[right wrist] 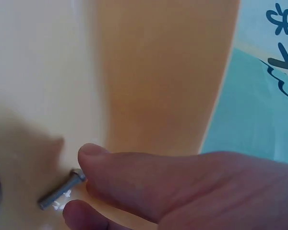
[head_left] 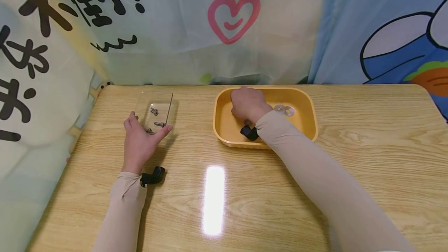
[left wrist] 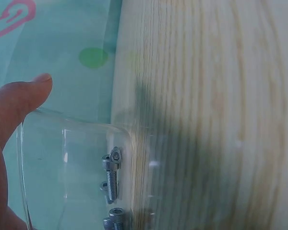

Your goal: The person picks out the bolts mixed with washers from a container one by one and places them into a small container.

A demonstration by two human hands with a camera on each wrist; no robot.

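Note:
My left hand [head_left: 141, 145] spans the near end of a clear plastic box [head_left: 147, 98], gripping it with the thumb at its right side and fingers at its left. Several socket-head bolts [left wrist: 112, 184] lie inside the box. Over at the yellow tray [head_left: 313, 127], my right hand [head_left: 249, 103] reaches down inside with bent fingers. In the right wrist view its thumb covers the head of a metal bolt [right wrist: 57, 192]. A gap shows between the thumb and the finger below; whether the bolt is pinched is unclear.
Two flat washers [head_left: 289, 111] lie in the right part of the tray, beside my sleeve. A thin dark line [head_left: 169, 108] runs along the box's right side. Printed cloth [head_left: 168, 49] hangs behind the wooden table [head_left: 367, 135] and along its left side.

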